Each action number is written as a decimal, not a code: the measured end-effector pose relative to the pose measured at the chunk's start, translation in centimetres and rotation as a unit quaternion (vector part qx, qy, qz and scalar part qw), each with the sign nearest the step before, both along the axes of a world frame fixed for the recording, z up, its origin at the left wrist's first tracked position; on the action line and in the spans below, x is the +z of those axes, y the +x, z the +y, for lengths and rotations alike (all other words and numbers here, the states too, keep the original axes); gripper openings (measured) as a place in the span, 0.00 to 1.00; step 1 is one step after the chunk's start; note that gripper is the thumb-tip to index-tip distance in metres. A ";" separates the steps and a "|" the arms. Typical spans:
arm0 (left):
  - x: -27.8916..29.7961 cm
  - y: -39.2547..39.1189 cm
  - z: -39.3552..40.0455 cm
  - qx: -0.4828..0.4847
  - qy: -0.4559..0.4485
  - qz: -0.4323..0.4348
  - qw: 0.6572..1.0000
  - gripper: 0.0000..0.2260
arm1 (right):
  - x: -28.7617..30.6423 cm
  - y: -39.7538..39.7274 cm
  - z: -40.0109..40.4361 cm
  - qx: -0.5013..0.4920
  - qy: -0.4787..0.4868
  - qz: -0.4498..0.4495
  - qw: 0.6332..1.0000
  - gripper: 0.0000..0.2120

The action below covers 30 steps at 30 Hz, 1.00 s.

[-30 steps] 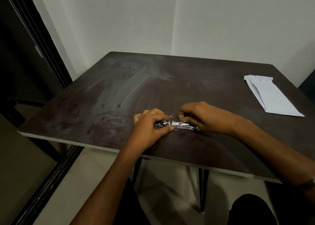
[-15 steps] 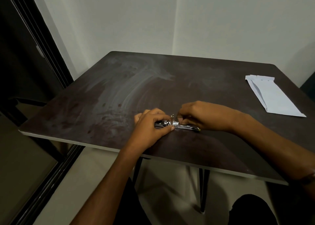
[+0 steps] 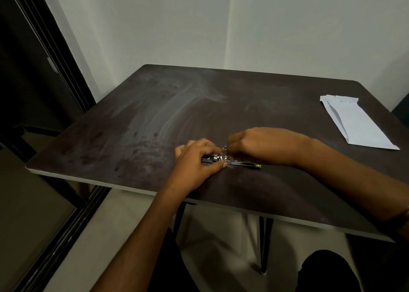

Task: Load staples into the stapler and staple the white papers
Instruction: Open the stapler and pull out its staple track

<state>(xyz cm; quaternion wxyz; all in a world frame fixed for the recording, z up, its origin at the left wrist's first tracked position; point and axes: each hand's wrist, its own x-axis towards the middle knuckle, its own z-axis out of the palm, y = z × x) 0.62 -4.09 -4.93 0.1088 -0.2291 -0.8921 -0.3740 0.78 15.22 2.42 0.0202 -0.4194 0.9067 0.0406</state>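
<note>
A small metal stapler [image 3: 241, 161] lies flat and opened out on the dark table [image 3: 155, 119], near its front edge. My left hand [image 3: 197, 163] grips the stapler's left end, thumb along its front side. My right hand [image 3: 263, 144] is curled over the stapler's middle and right part, fingertips pinched at the small upright metal piece [image 3: 224, 150]. Whether staples are between those fingers is hidden. The folded white papers [image 3: 356, 123] lie at the far right of the table, well away from both hands.
The table's front edge [image 3: 221, 205] runs just below my hands, with black legs beneath. A dark door frame [image 3: 51, 55] stands at the left, and white walls close the back. My knee [image 3: 327, 271] shows at the bottom right.
Both hands stay on the stapler in the same spot. The right hand's fingers have shifted slightly at the upright metal piece.
</note>
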 end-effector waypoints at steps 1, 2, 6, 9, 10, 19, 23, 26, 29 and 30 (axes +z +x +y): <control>0.0 0.0 0.0 0.000 -0.001 0.000 1.000 0.09 | 0.0 -0.1 0.0 0.011 0.009 0.004 1.000 0.06; 0.0 0.0 0.0 0.000 -0.002 -0.001 1.000 0.10 | 0.1 -0.2 0.1 0.021 0.017 0.008 1.000 0.06; 0.0 0.0 0.0 -0.001 0.002 -0.004 1.000 0.10 | 0.0 -0.5 0.3 0.063 0.028 0.014 0.998 0.07; -0.1 0.0 0.0 0.001 -0.002 -0.003 1.000 0.10 | -0.4 -0.2 0.3 0.082 0.028 0.039 0.995 0.08; -0.1 0.0 0.0 0.000 -0.001 -0.004 1.000 0.10 | -0.6 -0.1 0.3 0.076 0.022 0.045 0.996 0.09; -0.2 -0.1 0.1 0.008 0.004 -0.002 1.000 0.11 | -2.9 1.2 1.1 -0.016 -0.065 0.080 0.995 0.08; -0.2 -0.1 0.1 0.009 0.006 -0.002 1.000 0.10 | -3.4 1.9 1.3 -0.083 -0.193 0.024 0.977 0.05; -0.2 -0.1 0.0 0.005 0.006 0.000 1.000 0.09 | -3.2 2.5 1.8 -0.121 -0.275 0.016 0.953 0.03; -0.2 0.0 0.0 0.005 0.007 0.000 1.000 0.09 | -3.2 3.5 2.2 -0.141 -0.290 0.007 0.947 0.03; -0.2 0.0 0.0 0.004 0.006 0.001 1.000 0.09 | -3.3 3.9 2.2 -0.137 -0.285 0.003 0.949 0.03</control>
